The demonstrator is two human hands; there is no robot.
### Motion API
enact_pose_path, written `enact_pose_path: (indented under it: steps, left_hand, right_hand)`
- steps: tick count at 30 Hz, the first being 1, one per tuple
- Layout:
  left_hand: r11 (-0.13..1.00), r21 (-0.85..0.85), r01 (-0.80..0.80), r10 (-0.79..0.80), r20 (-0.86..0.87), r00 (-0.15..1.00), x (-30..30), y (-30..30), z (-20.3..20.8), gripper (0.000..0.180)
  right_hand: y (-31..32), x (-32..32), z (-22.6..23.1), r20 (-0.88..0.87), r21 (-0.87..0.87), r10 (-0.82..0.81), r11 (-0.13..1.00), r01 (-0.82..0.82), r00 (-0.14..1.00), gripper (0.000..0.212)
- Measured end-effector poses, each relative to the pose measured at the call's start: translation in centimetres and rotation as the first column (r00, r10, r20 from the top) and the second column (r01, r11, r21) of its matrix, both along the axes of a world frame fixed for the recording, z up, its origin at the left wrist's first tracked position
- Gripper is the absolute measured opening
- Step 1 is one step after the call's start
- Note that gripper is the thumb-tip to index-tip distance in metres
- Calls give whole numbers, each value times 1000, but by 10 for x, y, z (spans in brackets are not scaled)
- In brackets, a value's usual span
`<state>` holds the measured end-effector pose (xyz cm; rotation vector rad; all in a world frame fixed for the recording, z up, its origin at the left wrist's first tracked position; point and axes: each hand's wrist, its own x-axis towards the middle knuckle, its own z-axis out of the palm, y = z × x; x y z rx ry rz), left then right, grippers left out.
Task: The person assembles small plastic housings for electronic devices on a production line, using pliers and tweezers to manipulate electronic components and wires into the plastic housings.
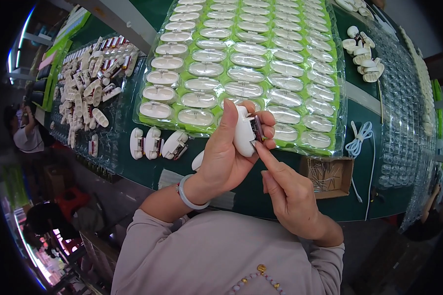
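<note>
My left hand [226, 155] is closed around a white oval plastic housing [244, 132], its thumb along one side and its fingertips behind. A dark reddish insert [257, 129] shows in the housing's side that faces right. My right hand [295, 199] reaches in from the lower right. Its index finger is stretched out, the tip touching the housing's lower end, while the other fingers are loosely bent. Three similar white housings with dark inserts [153, 143] stand in a row left of my hands. Another white piece [198, 160] is partly hidden behind my left wrist.
Beyond my hands lies a green tray [147, 121] under clear plastic, holding rows of white oval shells. White parts [83, 93] are heaped at left. A cardboard box of metal pins [352, 172], a coiled white cable [360, 137] and clear blister trays [401, 113] are at right.
</note>
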<state>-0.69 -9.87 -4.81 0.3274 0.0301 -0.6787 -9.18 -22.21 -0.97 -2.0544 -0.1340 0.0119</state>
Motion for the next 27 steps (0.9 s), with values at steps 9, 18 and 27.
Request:
enact_pose_path:
  steps: [9, 18, 27]
  left_hand:
    - [988, 108, -108, 102, 63, 993, -4, 1, 5, 46]
    - [969, 155, -194, 156, 226, 962, -11, 1, 0, 42]
    - [950, 181, -254, 206, 251, 946, -9, -1, 10, 38]
  right_hand:
    - [12, -1, 2, -37, 112, -39, 993, 42, 999, 47]
    - [29, -3, -7, 138, -8, -143, 989, 146, 980, 49]
    - [32, -6, -9, 244, -106, -130, 981, 160, 961, 51]
